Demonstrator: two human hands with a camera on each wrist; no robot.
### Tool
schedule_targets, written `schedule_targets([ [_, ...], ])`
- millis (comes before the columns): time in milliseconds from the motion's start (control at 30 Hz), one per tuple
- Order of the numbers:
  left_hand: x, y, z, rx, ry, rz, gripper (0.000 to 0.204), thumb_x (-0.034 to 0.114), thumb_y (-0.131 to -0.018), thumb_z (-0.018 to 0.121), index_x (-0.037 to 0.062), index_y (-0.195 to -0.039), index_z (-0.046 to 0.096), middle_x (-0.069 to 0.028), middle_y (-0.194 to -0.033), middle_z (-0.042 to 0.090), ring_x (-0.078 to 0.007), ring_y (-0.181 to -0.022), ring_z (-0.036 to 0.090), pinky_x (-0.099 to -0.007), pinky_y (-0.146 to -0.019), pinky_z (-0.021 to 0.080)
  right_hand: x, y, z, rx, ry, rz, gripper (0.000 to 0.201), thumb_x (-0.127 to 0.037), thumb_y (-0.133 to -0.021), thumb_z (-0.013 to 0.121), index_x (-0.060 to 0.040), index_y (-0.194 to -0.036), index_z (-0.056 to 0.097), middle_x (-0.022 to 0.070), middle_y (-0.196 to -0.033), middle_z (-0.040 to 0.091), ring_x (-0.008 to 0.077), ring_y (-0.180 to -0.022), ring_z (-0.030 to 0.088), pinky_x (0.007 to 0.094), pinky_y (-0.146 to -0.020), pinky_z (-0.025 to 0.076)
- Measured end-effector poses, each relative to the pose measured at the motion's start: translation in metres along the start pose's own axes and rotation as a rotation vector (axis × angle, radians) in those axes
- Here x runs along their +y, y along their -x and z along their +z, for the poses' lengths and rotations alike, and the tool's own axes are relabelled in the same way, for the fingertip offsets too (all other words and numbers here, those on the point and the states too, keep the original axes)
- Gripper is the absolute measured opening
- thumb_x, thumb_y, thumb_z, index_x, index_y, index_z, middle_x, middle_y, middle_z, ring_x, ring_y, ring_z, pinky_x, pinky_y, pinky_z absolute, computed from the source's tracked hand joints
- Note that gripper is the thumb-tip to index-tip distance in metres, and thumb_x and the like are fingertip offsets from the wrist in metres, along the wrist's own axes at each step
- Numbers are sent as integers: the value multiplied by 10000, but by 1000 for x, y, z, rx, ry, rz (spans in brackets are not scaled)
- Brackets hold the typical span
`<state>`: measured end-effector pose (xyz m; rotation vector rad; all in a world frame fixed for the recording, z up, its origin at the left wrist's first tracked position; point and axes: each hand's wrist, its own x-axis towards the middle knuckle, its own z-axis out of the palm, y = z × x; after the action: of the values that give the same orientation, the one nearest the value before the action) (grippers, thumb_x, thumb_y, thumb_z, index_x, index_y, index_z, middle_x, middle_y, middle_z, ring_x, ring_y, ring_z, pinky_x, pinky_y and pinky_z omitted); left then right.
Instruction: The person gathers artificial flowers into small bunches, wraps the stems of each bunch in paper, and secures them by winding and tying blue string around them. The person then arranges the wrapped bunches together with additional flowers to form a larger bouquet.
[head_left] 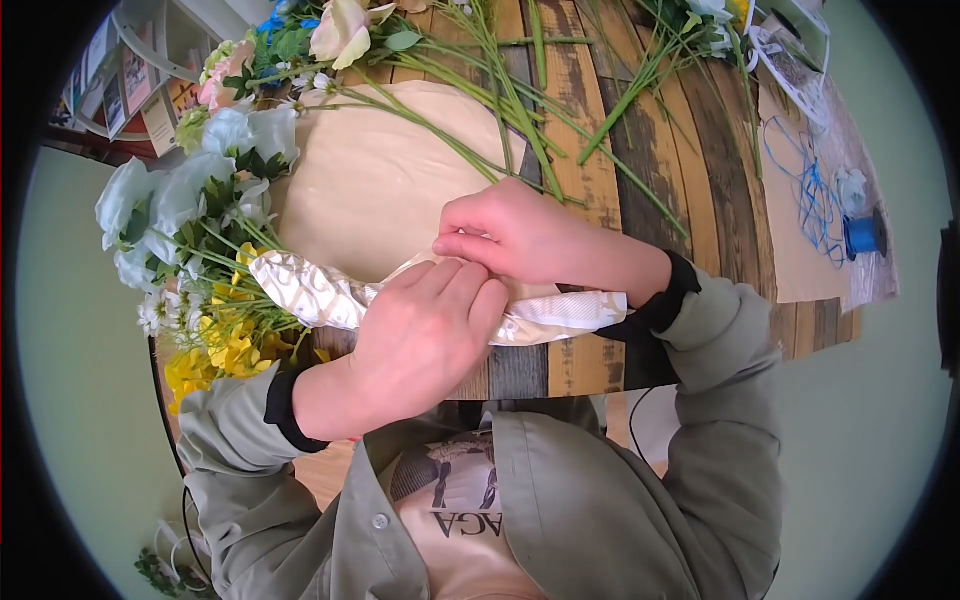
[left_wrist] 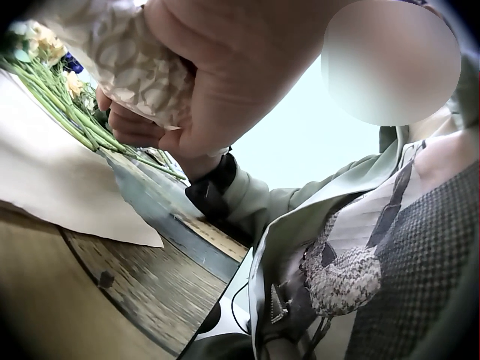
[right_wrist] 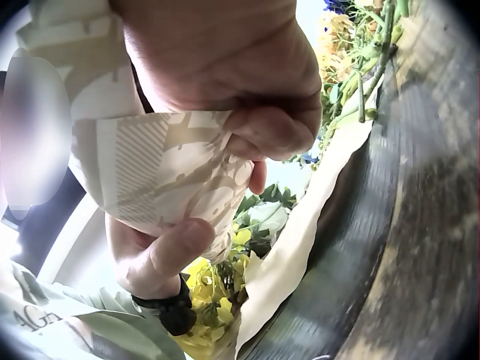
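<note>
A strip of white paper with a beige pattern (head_left: 320,293) runs crumpled across the near edge of a plain cream sheet (head_left: 385,175). My left hand (head_left: 425,325) grips the strip near its middle, fingers curled round it. In the right wrist view the left thumb (right_wrist: 184,244) presses on the patterned paper (right_wrist: 172,165). Just beyond it my right hand (head_left: 525,230) pinches the paper between thumb and curled fingers, close against the left knuckles. The strip's right end (head_left: 590,312), with a striped band, sticks out below the right wrist.
Pale blue flowers (head_left: 190,200) and yellow ones (head_left: 225,345) lie at the left. A pink rose (head_left: 345,32) and green stems (head_left: 500,100) cross the wooden table (head_left: 690,180) at the back. At the right, a blue ribbon spool (head_left: 865,235) sits on brown paper (head_left: 800,265).
</note>
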<state>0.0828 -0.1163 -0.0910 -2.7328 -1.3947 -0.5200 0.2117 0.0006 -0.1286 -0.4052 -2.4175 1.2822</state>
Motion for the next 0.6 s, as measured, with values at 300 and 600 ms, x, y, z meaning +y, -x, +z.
schedule_targets([
  [300,-3,3,1,-16,34,2,182,103,-608,593,49,-750,494,-64,-711,480,-208,-666,542,-316,-601,457,4,-4,2,2,-66,27,146,-149,-852,618,-6,-826,637,119,-587,552,189,-504,490,299,-502,406],
  [600,-9,3,3,-6,83,4,183,104,-635,612,56,-750,479,-61,-716,481,-213,-666,547,-326,-611,457,5,-7,-2,-2,-78,101,179,-171,-836,622,1,-786,631,170,-629,563,270,-541,528,350,-525,418],
])
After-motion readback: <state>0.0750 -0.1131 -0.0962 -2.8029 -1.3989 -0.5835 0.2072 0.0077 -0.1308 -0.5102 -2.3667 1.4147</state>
